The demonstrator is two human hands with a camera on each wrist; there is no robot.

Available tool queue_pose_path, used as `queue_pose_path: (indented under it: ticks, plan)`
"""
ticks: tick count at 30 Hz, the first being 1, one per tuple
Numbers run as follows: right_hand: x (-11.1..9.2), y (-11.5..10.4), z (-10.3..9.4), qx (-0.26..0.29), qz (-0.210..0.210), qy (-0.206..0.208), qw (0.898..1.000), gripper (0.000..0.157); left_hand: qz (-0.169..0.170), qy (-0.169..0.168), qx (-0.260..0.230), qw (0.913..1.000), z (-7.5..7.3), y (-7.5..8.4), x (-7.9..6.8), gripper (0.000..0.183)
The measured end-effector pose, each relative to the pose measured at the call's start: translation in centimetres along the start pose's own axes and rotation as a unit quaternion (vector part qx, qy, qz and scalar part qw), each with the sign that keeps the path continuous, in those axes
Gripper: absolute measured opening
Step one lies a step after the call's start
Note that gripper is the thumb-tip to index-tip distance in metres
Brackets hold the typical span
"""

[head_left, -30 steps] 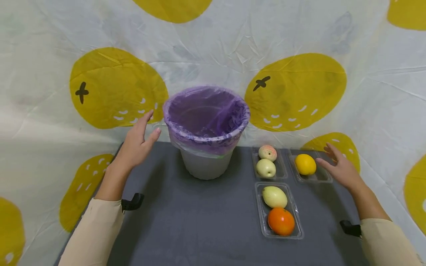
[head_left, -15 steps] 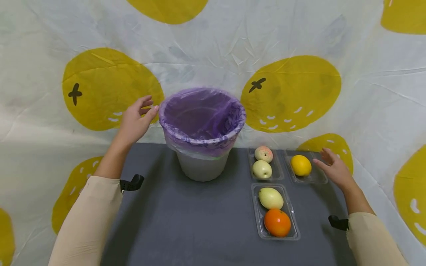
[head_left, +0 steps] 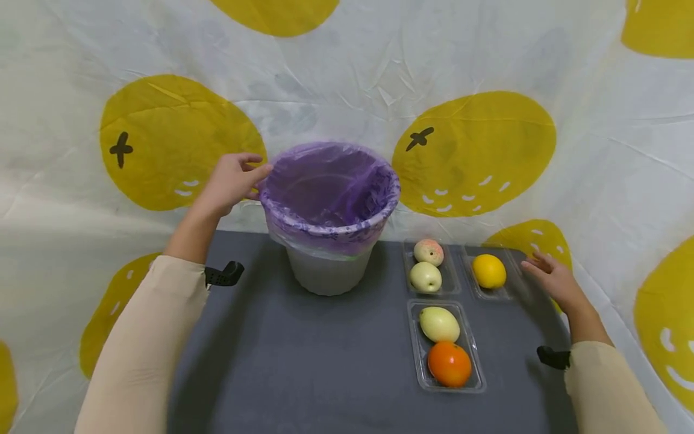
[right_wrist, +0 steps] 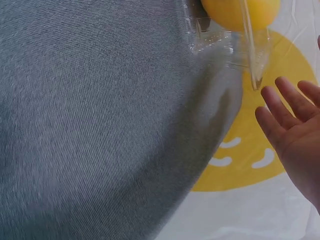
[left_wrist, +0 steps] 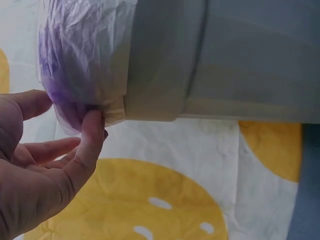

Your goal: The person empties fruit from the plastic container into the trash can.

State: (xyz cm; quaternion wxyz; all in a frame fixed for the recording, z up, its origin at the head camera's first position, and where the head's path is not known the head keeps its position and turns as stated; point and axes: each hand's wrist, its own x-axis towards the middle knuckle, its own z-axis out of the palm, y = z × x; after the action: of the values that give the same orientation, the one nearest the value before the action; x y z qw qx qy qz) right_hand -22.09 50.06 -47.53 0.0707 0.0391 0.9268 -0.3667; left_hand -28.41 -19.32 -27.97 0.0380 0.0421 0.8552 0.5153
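A light grey trash can (head_left: 328, 274), lined with a purple plastic trash bag (head_left: 325, 241) folded over its rim, stands at the back of the table. My left hand (head_left: 230, 181) grips the left side of its rim, thumb at the top edge. In the left wrist view, the fingers (left_wrist: 90, 135) curl against the bag's outer fold. My right hand (head_left: 557, 283) hovers with relaxed fingers right of a clear plastic tray (head_left: 512, 289) that holds a yellow fruit (head_left: 489, 271). It holds nothing; a gap separates it from the tray in the right wrist view.
A second clear tray (head_left: 451, 283) holds a pinkish peach (head_left: 428, 252) and a pale green fruit (head_left: 425, 276). Nearer, a third tray (head_left: 473, 383) holds a pale yellow oval fruit (head_left: 440, 324) and an orange fruit (head_left: 449, 364). A white curtain (head_left: 347, 72) with yellow shapes hangs behind.
My left hand has moved right to the trash can's rim and taken hold there. My right hand has drawn slightly away from the yellow fruit. The view has shifted a little.
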Motion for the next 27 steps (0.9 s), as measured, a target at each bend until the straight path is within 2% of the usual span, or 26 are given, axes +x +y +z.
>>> queue_pose_path:
  ticks: [2,6,11,19,27]
  plan:
    - [0.3,0.5,0.1,-0.001,0.002,0.006,1.0,0.082,-0.011,-0.011,-0.014,0.9998,0.1,0.0,0.4,0.067]
    - [1.1,1.2,0.6,0.031,-0.007,0.005,0.999,0.076,-0.034,-0.023,-0.047,0.998,0.1,0.0,1.0,0.063]
    - [1.8,1.4,1.2,0.047,0.003,-0.029,0.998,0.076,-0.06,-0.03,-0.066,0.9955,-0.1,-0.1,1.3,0.061]
    - [2.4,1.7,1.4,0.006,0.019,-0.057,0.998,0.075,-0.08,-0.026,-0.069,0.994,0.1,-0.3,1.4,0.057]
    - [3.3,1.6,1.6,-0.05,0.03,-0.032,0.998,0.062,-0.065,-0.024,-0.075,0.9948,0.4,-0.3,1.1,0.054]
